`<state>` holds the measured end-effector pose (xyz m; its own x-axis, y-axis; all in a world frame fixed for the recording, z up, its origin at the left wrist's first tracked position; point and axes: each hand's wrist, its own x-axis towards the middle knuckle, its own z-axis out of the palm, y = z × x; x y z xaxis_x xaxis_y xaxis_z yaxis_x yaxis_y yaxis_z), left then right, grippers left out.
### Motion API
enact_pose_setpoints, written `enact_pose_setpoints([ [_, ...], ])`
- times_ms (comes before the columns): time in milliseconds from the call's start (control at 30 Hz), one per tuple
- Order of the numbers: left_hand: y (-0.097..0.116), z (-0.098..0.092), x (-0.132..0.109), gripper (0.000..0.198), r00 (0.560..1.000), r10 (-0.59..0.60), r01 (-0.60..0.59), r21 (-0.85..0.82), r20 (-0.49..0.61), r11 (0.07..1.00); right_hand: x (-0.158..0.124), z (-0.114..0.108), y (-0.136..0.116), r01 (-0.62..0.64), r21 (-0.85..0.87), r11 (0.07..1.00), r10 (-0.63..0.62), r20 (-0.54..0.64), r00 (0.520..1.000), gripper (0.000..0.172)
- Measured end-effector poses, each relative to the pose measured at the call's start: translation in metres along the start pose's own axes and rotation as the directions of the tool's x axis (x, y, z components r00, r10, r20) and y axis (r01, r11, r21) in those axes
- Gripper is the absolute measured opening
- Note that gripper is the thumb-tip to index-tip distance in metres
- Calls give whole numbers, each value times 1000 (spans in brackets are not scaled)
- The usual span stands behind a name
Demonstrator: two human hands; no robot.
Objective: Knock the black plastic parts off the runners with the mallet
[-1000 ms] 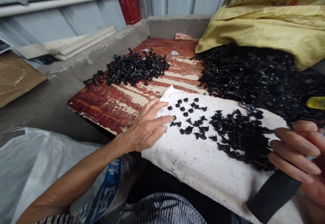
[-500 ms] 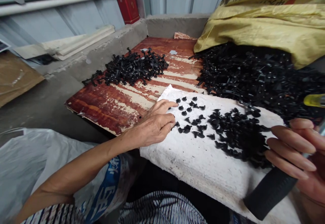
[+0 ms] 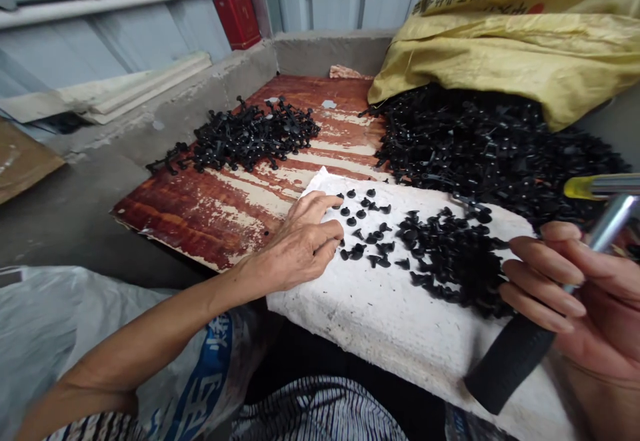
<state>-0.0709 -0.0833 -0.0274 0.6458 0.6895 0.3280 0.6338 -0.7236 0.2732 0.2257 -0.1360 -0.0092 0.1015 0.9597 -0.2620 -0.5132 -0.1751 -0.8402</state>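
Observation:
My left hand (image 3: 307,244) rests on a white cloth-like pad (image 3: 320,304), its index finger stretched out and its thumb apart from it. Close to those fingertips are small black plastic pegs with round heads (image 3: 352,221), several of them standing on their heads. A denser pile of the same black pegs (image 3: 463,254) lies to the right. My right hand (image 3: 565,287) is closed around a hammer with a black rubber grip (image 3: 510,364), a metal shaft and a yellow-tipped head, held above the pad's right side. What lies under my left fingers is partly hidden.
A heap of black plastic parts (image 3: 255,131) sits on the worn red board (image 3: 165,207). A bigger heap (image 3: 480,141) spills from a yellow woven sack (image 3: 475,54). A low concrete ledge (image 3: 330,51) borders the board; a red tin (image 3: 237,19) stands on it.
The view has shifted, so the scene sits farther left. More of the hammer's head and shaft shows on the right. My left hand stays at nearly the same spot by the pegs.

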Motion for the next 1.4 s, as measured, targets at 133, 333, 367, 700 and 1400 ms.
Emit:
enact_pose_setpoints([
  [133, -1, 4, 10, 18, 999, 29, -30, 40, 14, 999, 0, -2, 0, 18, -16, 1000, -18, 8, 1000, 22],
  [333, 3, 5, 25, 17, 997, 49, -54, 84, 58, 995, -1, 0, -1, 20, 33, 999, -21, 35, 999, 21],
  [367, 5, 4, 27, 16, 997, 52, -57, 87, 59, 995, -1, 2, -1, 19, 37, 999, -20, 29, 999, 22],
  [700, 9, 11, 47, 20, 995, 8, -21, 120, 104, 993, -2, 8, -6, -3, -17, 1000, 3, 32, 999, 28],
  [1400, 13, 18, 66, 16, 986, 126, -133, 66, 107, 989, -2, 5, -7, -11, 70, 998, 3, 107, 994, 22],
])
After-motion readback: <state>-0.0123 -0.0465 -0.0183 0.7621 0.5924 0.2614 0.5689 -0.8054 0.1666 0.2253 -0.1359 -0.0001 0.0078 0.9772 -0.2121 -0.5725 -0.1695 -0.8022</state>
